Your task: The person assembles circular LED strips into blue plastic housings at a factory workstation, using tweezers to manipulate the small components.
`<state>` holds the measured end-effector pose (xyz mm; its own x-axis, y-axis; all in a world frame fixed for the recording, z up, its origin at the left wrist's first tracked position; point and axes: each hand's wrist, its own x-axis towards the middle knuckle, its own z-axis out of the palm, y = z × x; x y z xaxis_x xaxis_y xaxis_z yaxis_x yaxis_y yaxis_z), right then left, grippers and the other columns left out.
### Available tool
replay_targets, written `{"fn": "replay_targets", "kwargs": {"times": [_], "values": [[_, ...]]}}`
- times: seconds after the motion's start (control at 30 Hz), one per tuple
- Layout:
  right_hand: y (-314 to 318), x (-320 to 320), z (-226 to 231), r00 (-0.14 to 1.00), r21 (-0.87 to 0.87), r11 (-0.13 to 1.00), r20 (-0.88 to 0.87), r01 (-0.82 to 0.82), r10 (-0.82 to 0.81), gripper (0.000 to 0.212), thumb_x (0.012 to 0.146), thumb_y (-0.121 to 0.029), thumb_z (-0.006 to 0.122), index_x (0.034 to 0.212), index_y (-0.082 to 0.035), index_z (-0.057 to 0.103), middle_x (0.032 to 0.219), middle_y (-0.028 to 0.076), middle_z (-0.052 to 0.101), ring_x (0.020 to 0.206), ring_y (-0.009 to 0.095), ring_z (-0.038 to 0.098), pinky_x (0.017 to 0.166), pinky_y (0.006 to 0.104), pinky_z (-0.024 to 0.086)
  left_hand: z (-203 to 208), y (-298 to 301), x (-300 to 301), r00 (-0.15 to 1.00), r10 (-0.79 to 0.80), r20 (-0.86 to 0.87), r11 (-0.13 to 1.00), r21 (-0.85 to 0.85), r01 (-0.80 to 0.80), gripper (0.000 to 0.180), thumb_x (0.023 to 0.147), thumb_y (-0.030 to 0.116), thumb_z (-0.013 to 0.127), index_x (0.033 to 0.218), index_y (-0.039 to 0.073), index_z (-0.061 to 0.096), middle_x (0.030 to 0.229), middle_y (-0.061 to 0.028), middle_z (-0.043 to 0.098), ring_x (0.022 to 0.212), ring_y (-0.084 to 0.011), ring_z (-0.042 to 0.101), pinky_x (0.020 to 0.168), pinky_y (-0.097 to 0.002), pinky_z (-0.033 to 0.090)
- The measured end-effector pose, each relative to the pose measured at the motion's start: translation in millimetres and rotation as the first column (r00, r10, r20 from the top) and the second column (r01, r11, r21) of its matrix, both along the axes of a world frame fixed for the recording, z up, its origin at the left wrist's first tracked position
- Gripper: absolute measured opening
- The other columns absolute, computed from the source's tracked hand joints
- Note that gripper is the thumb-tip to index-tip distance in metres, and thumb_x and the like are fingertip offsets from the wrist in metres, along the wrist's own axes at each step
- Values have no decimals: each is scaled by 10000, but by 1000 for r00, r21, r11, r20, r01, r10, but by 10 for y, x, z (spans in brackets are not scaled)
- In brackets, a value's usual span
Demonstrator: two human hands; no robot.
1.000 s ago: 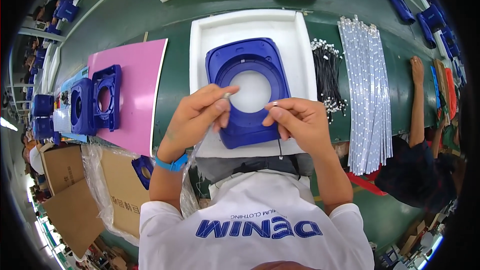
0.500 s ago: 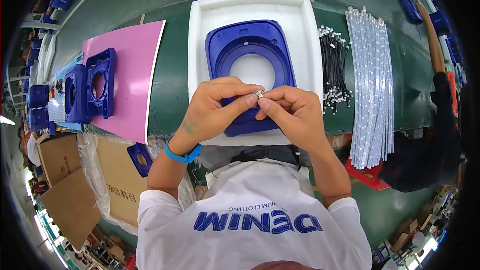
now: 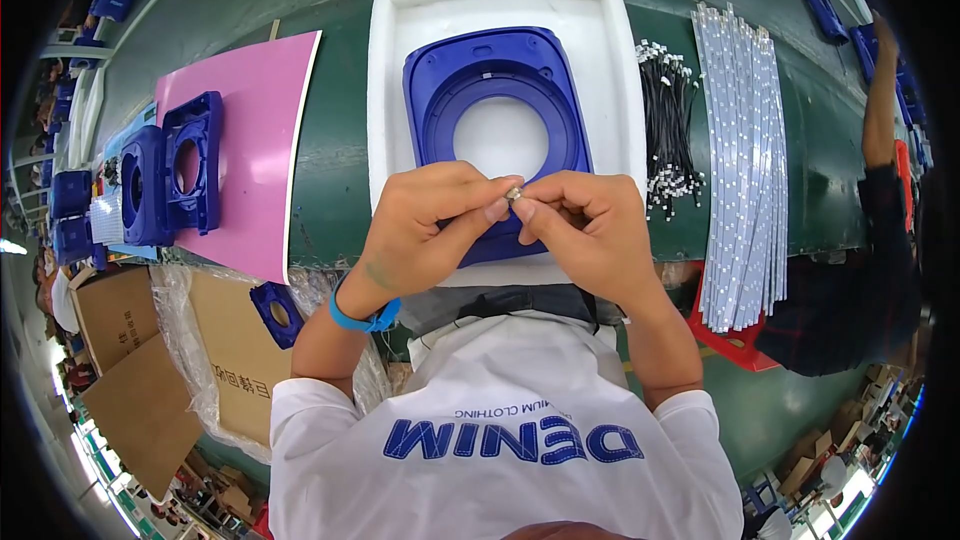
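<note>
Between my fingertips is a tiny light-coloured part with a metallic glint [image 3: 513, 194], too small to name. My left hand [image 3: 437, 220] pinches it from one side. My right hand [image 3: 585, 230] pinches it from the other, thumb and forefinger meeting the left ones. Below both hands a blue plastic housing [image 3: 420, 100] with a large round opening lies in a white foam tray [image 3: 388, 50]. My hands cover the housing's near part.
Right of the tray lie a bundle of black cables with white connectors [image 3: 668, 130] and many clear-wrapped strips [image 3: 742, 170]. On the left are a pink board [image 3: 265, 130] and blue housings [image 3: 192, 165]. A co-worker's arm [image 3: 880, 110] reaches in at far right.
My hands stay together at the small part, with the fingers shifting slightly around it. The whole view has moved a little, and the co-worker's arm at right has shifted.
</note>
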<state>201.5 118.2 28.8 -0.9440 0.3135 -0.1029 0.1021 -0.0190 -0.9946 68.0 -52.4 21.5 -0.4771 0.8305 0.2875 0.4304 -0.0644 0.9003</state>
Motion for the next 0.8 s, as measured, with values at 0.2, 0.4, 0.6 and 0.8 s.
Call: {"fn": "replay_targets", "kwargs": {"times": [0.2, 0.4, 0.6, 0.8], "values": [[8, 7, -44, 999, -74, 997, 33, -17, 19, 124, 983, -75, 748, 984, 46, 778, 789, 91, 770, 689, 75, 693, 595, 204, 506, -93, -63, -70, 981, -89, 173, 994, 76, 77, 289, 941, -18, 719, 1221, 20, 784, 821, -100, 734, 712, -171, 665, 621, -295, 493], [0, -69, -56, 1000, 17, 1000, 20, -19, 19, 138, 974, -73, 739, 947, 58, 770, 736, 66, 749, 592, 20, 591, 511, 205, 427, -80, -73, -102, 976, -72, 206, 997, 11, 71, 292, 947, -1, 723, 1232, 32, 783, 829, -100, 741, 733, -171, 679, 634, -289, 502], [-55, -77, -22, 999, 38, 999, 8, 35, -35, 124, 982, -82, 747, 951, 34, 776, 763, 80, 771, 645, 38, 665, 537, 184, 444, -37, -35, -106, 982, -46, 185, 998, -32, 53, 272, 938, 3, 734, 1203, 33, 791, 815, -102, 733, 710, -179, 667, 620, -298, 496], [-94, -82, 162, 997, 59, 998, 72, -5, 1, 128, 979, -70, 734, 941, 47, 768, 818, 105, 788, 723, 113, 737, 607, 226, 535, 36, -65, -93, 995, -60, 79, 996, -64, 65, 280, 912, -16, 745, 1186, 25, 793, 825, -108, 737, 711, -188, 674, 628, -302, 505]]}}
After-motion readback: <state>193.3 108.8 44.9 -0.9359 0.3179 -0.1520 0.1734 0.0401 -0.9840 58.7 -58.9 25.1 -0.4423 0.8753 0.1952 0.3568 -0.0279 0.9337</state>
